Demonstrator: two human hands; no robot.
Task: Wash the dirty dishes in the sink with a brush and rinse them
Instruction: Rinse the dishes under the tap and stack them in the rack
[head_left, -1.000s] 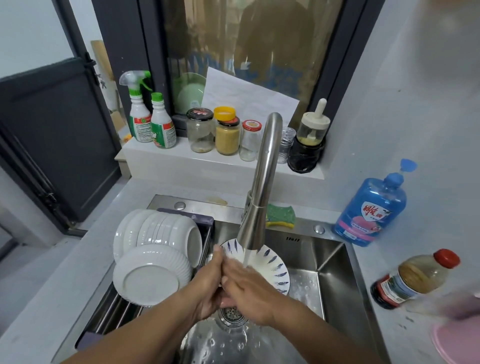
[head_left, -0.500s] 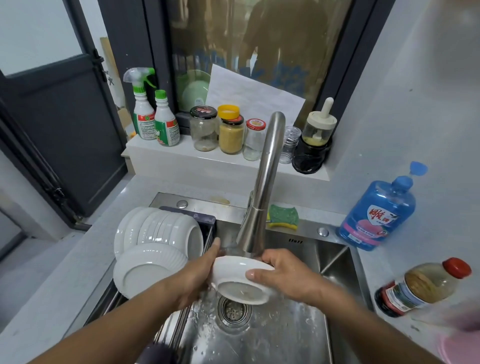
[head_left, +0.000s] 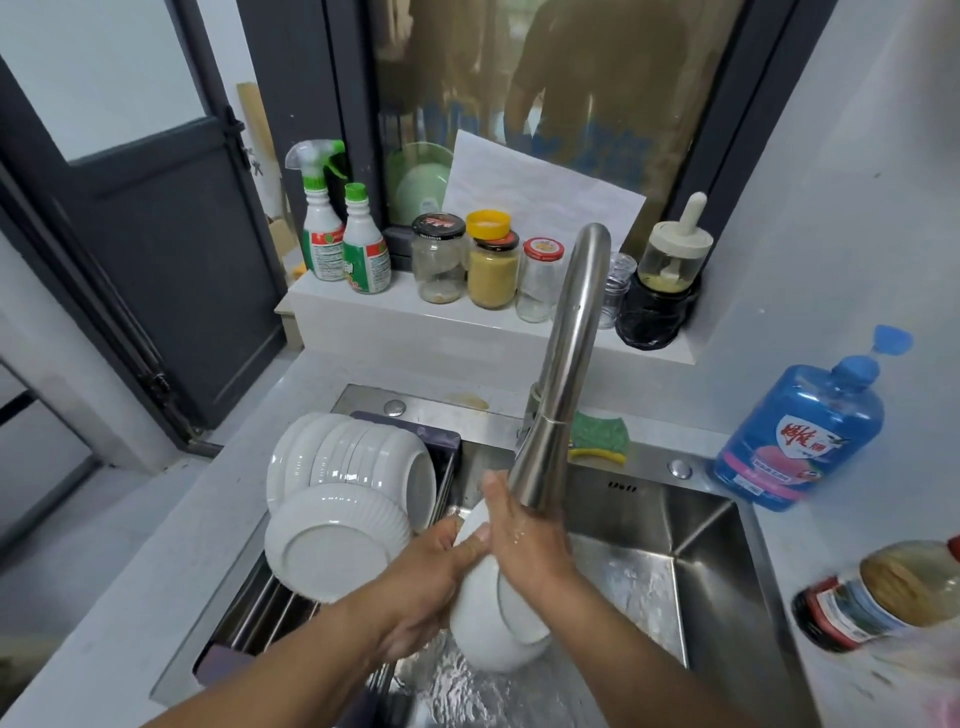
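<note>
Fingers (head_left: 470, 545) of the left hand (head_left: 426, 587), head view: curled against the left side of the white bowl (head_left: 483, 644), gripping it. Fingers of the right hand (head_left: 524, 545): nearly straight, laid over the bowl's upper wall, pressing and clasping nothing. Bowl: held on edge above the sink (head_left: 701, 571), just under the faucet (head_left: 556, 415), foot ring turned toward the right forearm, with water running off below. No brush visible. Rack (head_left: 260, 608): directly left of the bowl, carrying stacked bowls (head_left: 343, 462). Judgement: rinsing is in hand; racking would carry the bowl leftward, and the left hand is nearer and already has the grip.
</note>
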